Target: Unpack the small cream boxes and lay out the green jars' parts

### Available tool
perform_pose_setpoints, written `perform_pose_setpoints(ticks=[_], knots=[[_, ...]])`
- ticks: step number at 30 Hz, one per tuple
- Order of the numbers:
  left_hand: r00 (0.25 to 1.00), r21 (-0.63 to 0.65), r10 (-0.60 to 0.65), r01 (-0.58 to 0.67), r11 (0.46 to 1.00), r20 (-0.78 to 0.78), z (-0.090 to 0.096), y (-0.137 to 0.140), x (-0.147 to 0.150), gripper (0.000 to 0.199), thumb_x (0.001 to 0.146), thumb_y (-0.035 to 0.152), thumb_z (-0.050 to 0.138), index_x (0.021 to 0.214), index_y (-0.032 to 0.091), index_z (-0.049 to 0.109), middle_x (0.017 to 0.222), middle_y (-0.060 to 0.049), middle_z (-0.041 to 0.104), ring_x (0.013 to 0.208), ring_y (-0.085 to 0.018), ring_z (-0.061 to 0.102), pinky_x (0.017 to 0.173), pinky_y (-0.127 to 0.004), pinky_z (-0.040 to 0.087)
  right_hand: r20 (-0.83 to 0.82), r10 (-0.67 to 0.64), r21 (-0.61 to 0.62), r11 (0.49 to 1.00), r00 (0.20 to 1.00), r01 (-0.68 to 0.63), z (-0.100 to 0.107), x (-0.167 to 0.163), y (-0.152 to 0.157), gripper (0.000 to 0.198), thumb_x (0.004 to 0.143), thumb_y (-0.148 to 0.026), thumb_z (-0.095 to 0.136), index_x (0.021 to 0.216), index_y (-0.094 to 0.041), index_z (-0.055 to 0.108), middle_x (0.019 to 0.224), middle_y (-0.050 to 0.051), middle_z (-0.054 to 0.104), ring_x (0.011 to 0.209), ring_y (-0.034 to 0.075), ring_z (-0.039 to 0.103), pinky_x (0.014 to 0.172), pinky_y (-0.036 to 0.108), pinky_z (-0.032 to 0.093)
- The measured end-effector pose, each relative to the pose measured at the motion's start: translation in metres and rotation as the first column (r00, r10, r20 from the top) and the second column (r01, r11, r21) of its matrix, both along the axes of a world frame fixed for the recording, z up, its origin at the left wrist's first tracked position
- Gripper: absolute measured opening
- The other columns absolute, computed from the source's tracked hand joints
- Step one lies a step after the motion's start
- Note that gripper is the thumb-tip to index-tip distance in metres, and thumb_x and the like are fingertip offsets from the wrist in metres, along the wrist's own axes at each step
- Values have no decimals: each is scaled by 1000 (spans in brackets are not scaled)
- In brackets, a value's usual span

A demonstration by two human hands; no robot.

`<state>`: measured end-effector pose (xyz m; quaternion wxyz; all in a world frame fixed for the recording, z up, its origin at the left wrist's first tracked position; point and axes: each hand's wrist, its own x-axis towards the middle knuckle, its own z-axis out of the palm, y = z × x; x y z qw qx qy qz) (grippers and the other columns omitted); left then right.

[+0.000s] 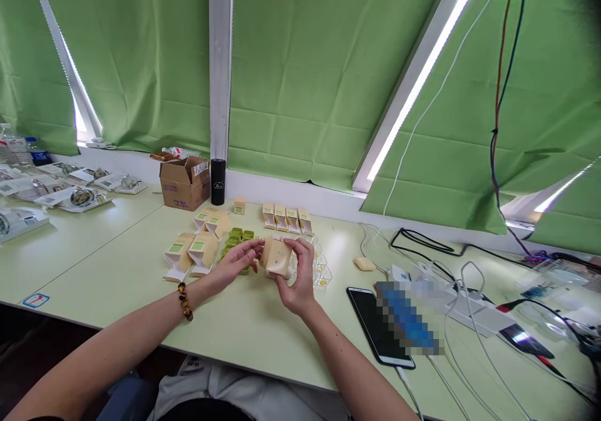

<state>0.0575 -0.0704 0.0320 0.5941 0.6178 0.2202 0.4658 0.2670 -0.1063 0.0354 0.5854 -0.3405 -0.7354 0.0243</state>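
My right hand [295,280] grips a small tan cardboard box [276,257] above the pale green table [244,327]. Fingertips of my left hand [237,261], which has a bead bracelet on its wrist, touch the box's left side. Behind the hands lie several small green trays [237,236] and clear plastic inserts [322,269]. Open tan boxes with green panels [190,253] stand to the left. A row of several shut tan boxes [287,218] stands farther back.
A brown carton [184,183] and a black cylinder [218,181] stand by the window ledge. A phone [379,333], a power strip [469,311] and many cables cover the right side. Packaged round items [79,197] lie at far left.
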Motion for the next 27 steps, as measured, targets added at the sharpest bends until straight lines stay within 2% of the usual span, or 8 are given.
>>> perform_pose_setpoints(ticks=[6, 12, 15, 18, 20, 22, 25, 27], knots=[[993, -42, -113, 114, 993, 26, 1, 1, 0, 59, 84, 44, 87, 134, 18, 67, 132, -16, 69, 116, -26, 67, 93, -34, 54, 231, 53, 116, 990, 971, -82, -9, -1, 3, 82, 86, -17, 61, 157, -32, 24, 150, 16, 45, 143, 38, 46, 114, 69, 46], [945, -150, -236, 273, 950, 225, 1, 1, -8, 52, 83, 34, 88, 129, 17, 70, 132, -17, 70, 116, -26, 70, 100, -36, 55, 44, 21, 197, 980, 999, -29, -5, -6, -2, 76, 88, -18, 61, 156, -33, 29, 151, 16, 44, 145, 39, 46, 115, 71, 45], [969, -75, -171, 187, 980, 176, 0, 3, -7, 57, 83, 35, 87, 134, 18, 66, 134, -17, 69, 118, -27, 69, 101, -38, 56, -68, -13, 188, 982, 998, 25, -3, -4, -3, 62, 91, -21, 59, 149, -29, 39, 140, 16, 52, 136, 37, 52, 112, 69, 47], [997, 150, 67, -73, 986, 50, -1, 4, -5, 57, 84, 29, 85, 136, 21, 61, 135, -15, 66, 119, -26, 67, 98, -38, 58, -158, -24, 170, 984, 987, 52, -1, -3, -2, 45, 95, -22, 56, 139, -26, 50, 129, 14, 57, 126, 34, 57, 103, 62, 53], [953, 380, 300, -265, 886, -34, -1, 2, -6, 54, 85, 20, 78, 136, 23, 59, 139, -14, 61, 124, -27, 64, 98, -40, 59, -176, -19, 130, 991, 984, 42, 1, -4, -2, 38, 97, -22, 56, 135, -26, 54, 127, 14, 59, 116, 31, 61, 93, 55, 57], [863, 621, 497, -344, 705, -85, 0, -1, -7, 53, 87, 13, 71, 137, 23, 58, 140, -15, 58, 130, -29, 59, 102, -46, 58, -152, -11, 88, 996, 988, 24, 2, -6, -3, 37, 98, -23, 57, 135, -26, 55, 129, 14, 59, 106, 28, 64, 84, 49, 59], [752, 844, 648, -266, 466, -121, 0, -6, -10, 54, 89, 8, 64, 141, 23, 55, 136, -16, 58, 133, -31, 56, 108, -55, 54, -69, -9, 47, 999, 998, 12, 2, -9, -6, 43, 98, -22, 57, 140, -27, 53, 138, 16, 55, 104, 27, 66, 79, 46, 61], [710, 900, 691, -203, 385, -136, -1, -10, -10, 55, 92, 8, 63, 143, 23, 53, 134, -16, 59, 131, -31, 57, 108, -56, 54, -6, -12, 35, 999, 1000, 12, 2, -11, -9, 49, 97, -20, 58, 144, -26, 49, 144, 18, 51, 118, 31, 63, 82, 46, 62]])
